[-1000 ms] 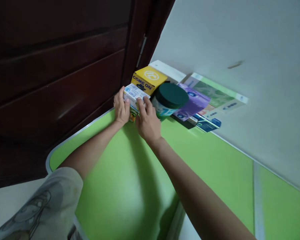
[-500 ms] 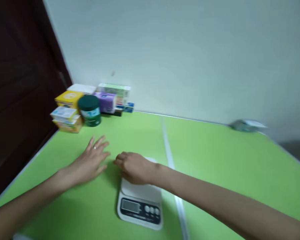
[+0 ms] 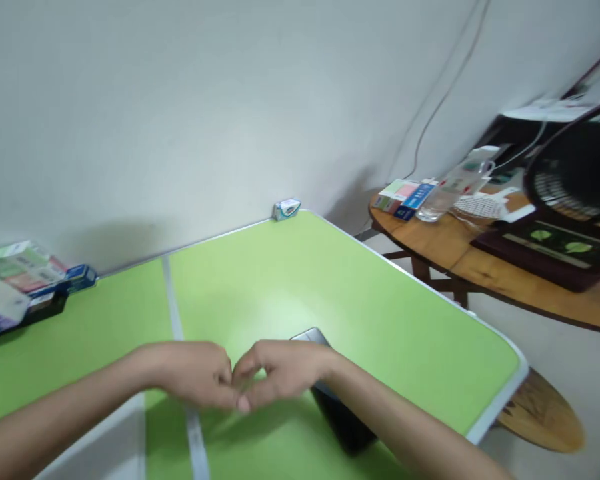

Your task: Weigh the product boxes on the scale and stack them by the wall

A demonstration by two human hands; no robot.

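My left hand [image 3: 200, 375] and my right hand [image 3: 285, 373] meet over the green table [image 3: 280, 280], thumbs touching or nearly so. On the left hand the fingers are curled in, and what they hold, if anything, is hidden. My right hand is loosely bent with thumb and forefinger apart; green tabletop shows through the gap, and nothing is seen in it. Beneath my right wrist lies a dark, flat, phone-like thing [image 3: 343, 417], partly covered by the arm. A pale flat thing [image 3: 113, 440], its kind unclear, shows in part below my left forearm.
Boxes [image 3: 27, 270] and a purple-and-white pack [image 3: 3, 303] stand at the table's left. A small box [image 3: 287, 209] sits at the far corner. On the right, a wooden table [image 3: 515, 283] carries a clear bottle [image 3: 445, 197], cartons [image 3: 405, 197] and a dark fan-like thing [image 3: 580, 153].
The view has swung right, bringing the wooden table into sight. My hands were apart, the left spread and the right over a white scale; now they meet, the left curled.
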